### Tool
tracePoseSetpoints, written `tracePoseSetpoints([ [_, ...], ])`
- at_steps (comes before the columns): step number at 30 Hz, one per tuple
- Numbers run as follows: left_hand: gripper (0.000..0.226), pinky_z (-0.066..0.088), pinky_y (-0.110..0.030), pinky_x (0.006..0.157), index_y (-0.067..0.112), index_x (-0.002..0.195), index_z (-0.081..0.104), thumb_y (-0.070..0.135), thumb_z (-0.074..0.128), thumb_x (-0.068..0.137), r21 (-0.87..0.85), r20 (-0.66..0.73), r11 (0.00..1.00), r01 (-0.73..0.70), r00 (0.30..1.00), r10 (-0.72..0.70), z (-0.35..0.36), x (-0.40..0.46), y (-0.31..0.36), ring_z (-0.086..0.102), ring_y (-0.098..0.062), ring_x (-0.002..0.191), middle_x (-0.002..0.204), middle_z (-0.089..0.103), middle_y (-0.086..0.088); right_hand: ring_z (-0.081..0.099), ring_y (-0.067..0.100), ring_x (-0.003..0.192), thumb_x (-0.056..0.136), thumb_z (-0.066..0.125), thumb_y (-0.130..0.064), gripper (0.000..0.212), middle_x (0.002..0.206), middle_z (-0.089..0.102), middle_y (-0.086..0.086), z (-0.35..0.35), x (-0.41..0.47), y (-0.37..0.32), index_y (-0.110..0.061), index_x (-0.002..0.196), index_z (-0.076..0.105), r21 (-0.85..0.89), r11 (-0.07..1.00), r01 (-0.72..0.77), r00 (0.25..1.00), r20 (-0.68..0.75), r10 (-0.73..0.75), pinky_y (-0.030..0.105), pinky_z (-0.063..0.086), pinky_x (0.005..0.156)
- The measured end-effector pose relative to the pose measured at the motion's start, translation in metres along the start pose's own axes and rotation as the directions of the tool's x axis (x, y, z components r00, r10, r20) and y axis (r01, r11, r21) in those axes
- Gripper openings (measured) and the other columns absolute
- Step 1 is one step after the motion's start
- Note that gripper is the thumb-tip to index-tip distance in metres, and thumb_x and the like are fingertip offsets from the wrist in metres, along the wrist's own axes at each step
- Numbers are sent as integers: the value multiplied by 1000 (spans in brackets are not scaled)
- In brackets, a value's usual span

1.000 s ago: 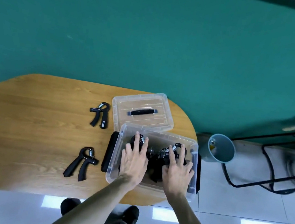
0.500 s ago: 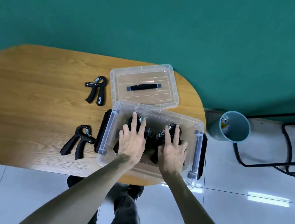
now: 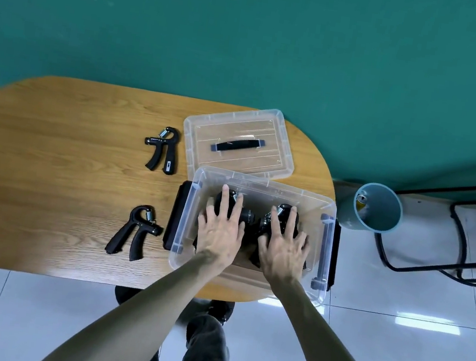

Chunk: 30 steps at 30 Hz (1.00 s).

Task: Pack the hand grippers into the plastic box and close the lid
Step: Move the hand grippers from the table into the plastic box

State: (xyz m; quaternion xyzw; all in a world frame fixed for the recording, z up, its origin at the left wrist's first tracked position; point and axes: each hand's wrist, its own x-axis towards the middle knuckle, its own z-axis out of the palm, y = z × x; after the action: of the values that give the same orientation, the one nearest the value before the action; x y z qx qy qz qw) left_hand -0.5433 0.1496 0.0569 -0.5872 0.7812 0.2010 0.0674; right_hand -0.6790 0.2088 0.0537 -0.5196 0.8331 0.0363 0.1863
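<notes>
A clear plastic box (image 3: pixel 264 181) stands open at the right end of the wooden table (image 3: pixel 62 180). Both my hands reach into it. My left hand (image 3: pixel 220 230) lies flat, fingers straight, on black hand grippers (image 3: pixel 248 217) inside; my right hand (image 3: pixel 282 244) rests the same way on others beside them. How many grippers lie under my hands I cannot tell. Two more black hand grippers lie on the table left of the box, one at the back (image 3: pixel 163 148) and one nearer me (image 3: pixel 134 231). The clear lid (image 3: pixel 239 140) with a black handle lies flat behind the box.
A blue-grey bin (image 3: pixel 378 207) stands on the tiled floor right of the table, with a black metal frame (image 3: pixel 450 228) beyond it. A green wall runs behind the table. The box's near right corner juts past the table edge.
The view shifted as my head moved, so table and box sit differently in frame. Both hands stay flat on the grippers inside the box, with only slight shifts of the fingers.
</notes>
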Motion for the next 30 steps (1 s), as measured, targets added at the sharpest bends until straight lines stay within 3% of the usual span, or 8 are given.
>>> tracePoseSetpoints([
  [3, 67, 24, -53, 120, 21, 163, 2, 46, 28, 107, 10, 18, 998, -65, 998, 65, -11, -10, -12, 10, -40, 153, 170, -14, -12, 30, 45, 142, 98, 44, -46, 65, 167, 13, 12, -4, -8, -8, -28, 156, 23, -1, 1000, -22, 996, -91, 21, 61, 24, 115],
  [6, 66, 13, -48, 125, 17, 163, 2, 45, 22, 107, 30, -2, 985, -172, 985, 172, -25, -16, -30, 5, -34, 156, 170, -9, -13, 38, 43, 137, 97, 38, -46, 62, 159, 33, 16, -16, -13, -30, -20, 153, 31, -9, 999, -35, 978, -204, 32, 60, 30, 112],
  [10, 62, 25, -48, 120, 14, 162, 16, 43, 24, 108, 68, -26, 962, -263, 964, 266, -43, -23, -58, 15, -33, 154, 171, 6, -12, 42, 42, 132, 99, 34, -45, 56, 148, 46, 19, -33, -21, -68, -14, 146, 40, -14, 1000, 2, 958, -286, -6, 57, 37, 106],
  [13, 62, 37, -50, 110, 14, 161, 20, 45, 22, 107, 72, -19, 974, -215, 976, 216, -58, -31, -90, 24, -34, 149, 170, 9, -12, 45, 42, 129, 101, 32, -45, 53, 147, 47, 18, -42, -28, -101, -14, 143, 41, -21, 999, 26, 960, -279, -31, 56, 41, 100],
  [19, 65, 31, -51, 116, 17, 162, 0, 48, 15, 107, 64, 1, 994, -89, 996, 89, -82, -45, -183, 20, -35, 151, 169, -16, -13, 48, 44, 125, 103, 39, -37, 47, 150, 43, 20, -49, -43, -182, -17, 146, 37, -121, 987, 105, 952, -274, -135, 55, 48, 92],
  [25, 64, 38, -48, 111, 15, 162, 2, 47, 18, 108, 57, 29, 997, -55, 998, 54, -81, -46, -235, 28, -34, 147, 170, -12, -14, 47, 42, 126, 102, 43, -39, 49, 150, 42, 20, -36, -51, -242, -15, 144, 39, -156, 974, 163, 954, -227, -196, 52, 46, 94],
  [30, 61, 30, -49, 118, 17, 161, 6, 47, 19, 109, -17, 108, 1000, -23, 994, 25, -65, -49, -259, 20, -33, 151, 171, -7, -11, 47, 40, 124, 105, 35, -39, 52, 151, 40, 18, -23, -28, -273, -15, 150, 33, -204, 949, 242, 944, -174, -279, 51, 46, 95],
])
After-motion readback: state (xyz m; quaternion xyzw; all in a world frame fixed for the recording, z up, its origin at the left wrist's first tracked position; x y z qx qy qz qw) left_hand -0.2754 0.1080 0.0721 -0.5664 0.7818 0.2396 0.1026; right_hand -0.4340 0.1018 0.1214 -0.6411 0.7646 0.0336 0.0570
